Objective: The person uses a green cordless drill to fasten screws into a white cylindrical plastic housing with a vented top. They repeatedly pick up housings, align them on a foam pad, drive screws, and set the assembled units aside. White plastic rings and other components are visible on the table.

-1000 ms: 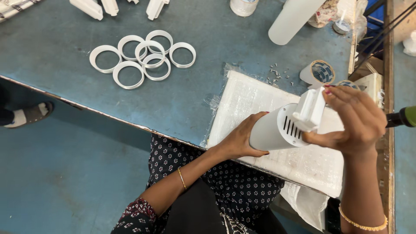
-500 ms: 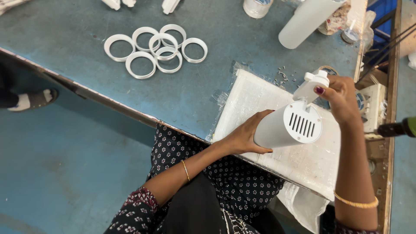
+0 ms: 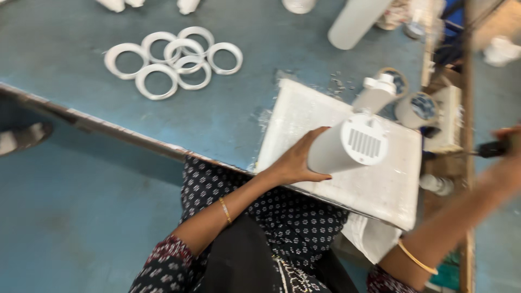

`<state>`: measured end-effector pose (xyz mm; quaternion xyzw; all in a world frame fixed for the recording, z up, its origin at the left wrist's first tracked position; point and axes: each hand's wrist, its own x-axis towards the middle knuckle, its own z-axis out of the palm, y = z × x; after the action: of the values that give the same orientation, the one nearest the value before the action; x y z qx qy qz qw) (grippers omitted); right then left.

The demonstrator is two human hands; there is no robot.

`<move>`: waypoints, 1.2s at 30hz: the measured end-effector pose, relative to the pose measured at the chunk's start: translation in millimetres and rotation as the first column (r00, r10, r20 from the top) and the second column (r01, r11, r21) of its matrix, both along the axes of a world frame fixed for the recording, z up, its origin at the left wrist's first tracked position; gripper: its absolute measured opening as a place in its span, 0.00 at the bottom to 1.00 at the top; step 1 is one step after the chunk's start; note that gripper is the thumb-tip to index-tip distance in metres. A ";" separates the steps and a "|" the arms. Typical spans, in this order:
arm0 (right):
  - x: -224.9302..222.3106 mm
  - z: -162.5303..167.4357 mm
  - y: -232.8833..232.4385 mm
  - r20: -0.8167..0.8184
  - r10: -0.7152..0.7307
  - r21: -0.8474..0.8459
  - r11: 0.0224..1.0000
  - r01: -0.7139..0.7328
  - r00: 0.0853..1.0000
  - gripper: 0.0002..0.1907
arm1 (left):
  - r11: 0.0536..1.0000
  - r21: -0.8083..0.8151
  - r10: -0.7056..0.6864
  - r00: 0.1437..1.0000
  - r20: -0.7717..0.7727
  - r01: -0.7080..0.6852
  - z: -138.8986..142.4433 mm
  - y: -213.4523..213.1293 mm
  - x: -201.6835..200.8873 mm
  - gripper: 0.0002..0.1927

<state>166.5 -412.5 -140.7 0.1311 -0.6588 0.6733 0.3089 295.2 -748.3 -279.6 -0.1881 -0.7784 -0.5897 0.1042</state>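
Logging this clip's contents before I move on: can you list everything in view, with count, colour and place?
white cylinder with slotted end cap: one, white, held tilted over the foam pad
foam pad: one, white, at the table's near edge
rings: about seven, white, clustered and partly overlapping on the table, upper left
tube: one, white, lying near the table's far edge
small capped piece: one, white, just beyond the cylinder
tape rolls: two, pale with blue centres, right of the pad
table: one, blue-grey, worn top
dark-handled tool: one, at the right edge, blurred
left hand: grips the cylinder's side
right hand: at the dark-handled tool, too blurred to tell whether it grips
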 end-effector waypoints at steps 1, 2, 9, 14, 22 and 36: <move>-14.3 -2.2 -2.2 -0.001 0.089 -0.139 0.986 -0.088 0.996 0.09 | 1.000 0.009 0.006 1.000 -0.017 -0.006 -0.4 0.1 0.8 0.60; -19.0 -4.3 -6.0 -0.031 0.136 -0.242 0.960 -0.140 0.990 0.09 | 1.000 0.013 -0.001 1.000 0.020 0.001 -1.0 0.2 1.3 0.60; 41.2 39.1 -84.9 -0.184 0.205 -0.180 0.955 -0.238 0.961 0.09 | 1.000 -0.013 -0.004 0.989 0.145 0.006 0.7 -4.6 3.1 0.59; 62.9 73.6 -155.4 -0.267 0.321 -0.129 0.923 -0.363 0.909 0.08 | 1.000 -0.006 -0.001 0.989 0.145 0.002 3.5 -11.4 8.5 0.59; 70.3 77.6 -198.8 -0.196 0.398 -0.103 0.901 -0.422 0.896 0.08 | 1.000 -0.001 -0.003 0.992 0.125 0.003 4.5 -23.0 16.6 0.59; 56.0 64.6 -197.3 -0.241 0.446 -0.119 0.868 -0.483 0.862 0.08 | 1.000 -0.026 -0.009 0.988 0.154 0.013 6.4 -29.2 8.8 0.58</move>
<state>222.5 -609.8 -76.0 0.3277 -0.5103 0.7659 0.2136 304.0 -777.5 -273.2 -0.1479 -0.7909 -0.5926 0.0379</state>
